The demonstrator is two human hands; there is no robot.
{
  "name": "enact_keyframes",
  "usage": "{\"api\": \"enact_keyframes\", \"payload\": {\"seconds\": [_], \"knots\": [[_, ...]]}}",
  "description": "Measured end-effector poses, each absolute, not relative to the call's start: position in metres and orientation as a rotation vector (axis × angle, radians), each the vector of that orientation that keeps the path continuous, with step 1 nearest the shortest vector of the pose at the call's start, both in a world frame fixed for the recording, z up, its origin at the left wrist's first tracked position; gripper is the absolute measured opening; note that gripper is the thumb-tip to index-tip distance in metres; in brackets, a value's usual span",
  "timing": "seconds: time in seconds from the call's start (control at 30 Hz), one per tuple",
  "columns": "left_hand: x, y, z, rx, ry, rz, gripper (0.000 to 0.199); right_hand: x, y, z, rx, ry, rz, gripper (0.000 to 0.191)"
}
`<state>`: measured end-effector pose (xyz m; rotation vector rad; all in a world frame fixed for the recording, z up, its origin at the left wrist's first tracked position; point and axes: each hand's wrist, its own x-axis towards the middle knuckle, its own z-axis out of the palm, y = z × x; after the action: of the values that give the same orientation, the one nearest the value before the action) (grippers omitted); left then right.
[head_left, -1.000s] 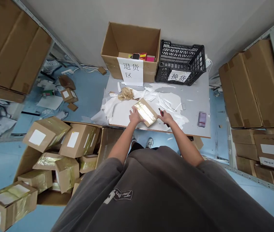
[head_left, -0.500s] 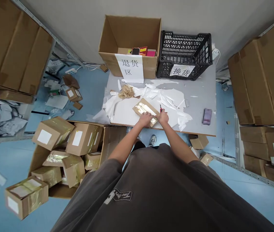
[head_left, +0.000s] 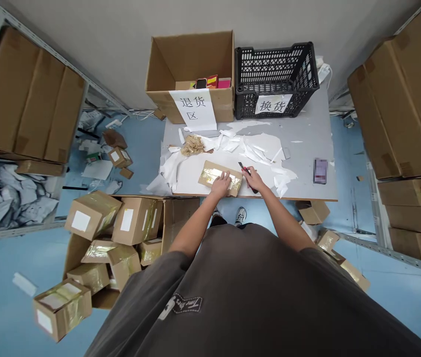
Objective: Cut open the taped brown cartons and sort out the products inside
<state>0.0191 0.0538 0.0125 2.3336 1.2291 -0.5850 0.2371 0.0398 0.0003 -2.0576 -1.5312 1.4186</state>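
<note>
A small flat cardboard box [head_left: 208, 174] with shiny tape along it lies near the front edge of the grey table [head_left: 307, 148]. My left hand [head_left: 221, 184] rests on top of this box, its fingers spread over the tape. Just right of the box, my right hand [head_left: 252, 179] is closed around a utility knife [head_left: 246, 170] with a red and black handle; the knife points away to the upper left, apart from the box. Torn white paper [head_left: 253, 151] and a crumpled brown wad [head_left: 192, 146] lie behind the box.
At the table's back stand an open carton [head_left: 191, 106] with colourful packs and a black crate [head_left: 249, 103]. A purple item [head_left: 320, 171] lies at the right. Taped boxes [head_left: 98, 213] fill a carton at the lower left. Loaded shelves flank both sides.
My right hand has moved off the box with the knife, whose tip now shows at the upper left. The box has turned to lie more nearly parallel to the table edge. The view has shifted slightly.
</note>
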Motion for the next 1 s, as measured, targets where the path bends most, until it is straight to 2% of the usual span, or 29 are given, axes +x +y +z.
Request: {"api": "enact_keyframes", "payload": {"seconds": [0.13, 0.27, 0.5, 0.63, 0.77, 0.87, 1.0], "knots": [[0.023, 0.063, 0.010, 2.361, 1.220, -0.571, 0.085, 0.253, 0.001, 0.000, -1.954, -1.551, 1.624, 0.030], [0.026, 0.067, 0.010, 2.346, 1.207, -0.565, 0.090, 0.253, -0.009, 0.003, -2.035, -1.697, 1.612, 0.027], [0.029, 0.067, 0.009, 2.304, 1.269, -0.650, 0.118, 0.245, -0.004, 0.016, -2.068, -1.754, 1.634, 0.028], [0.031, 0.069, 0.010, 2.304, 1.234, -0.637, 0.125, 0.246, -0.013, 0.011, -1.997, -1.641, 1.730, 0.024], [0.031, 0.071, 0.010, 2.311, 1.236, -0.629, 0.127, 0.244, -0.017, 0.004, -1.938, -1.570, 1.808, 0.017], [0.029, 0.072, 0.008, 2.295, 1.266, -0.618, 0.129, 0.238, -0.024, 0.005, -1.946, -1.527, 1.877, 0.021], [0.026, 0.065, 0.004, 2.338, 1.254, -0.596, 0.113, 0.237, -0.041, 0.008, -2.024, -1.503, 1.774, 0.030]]}}
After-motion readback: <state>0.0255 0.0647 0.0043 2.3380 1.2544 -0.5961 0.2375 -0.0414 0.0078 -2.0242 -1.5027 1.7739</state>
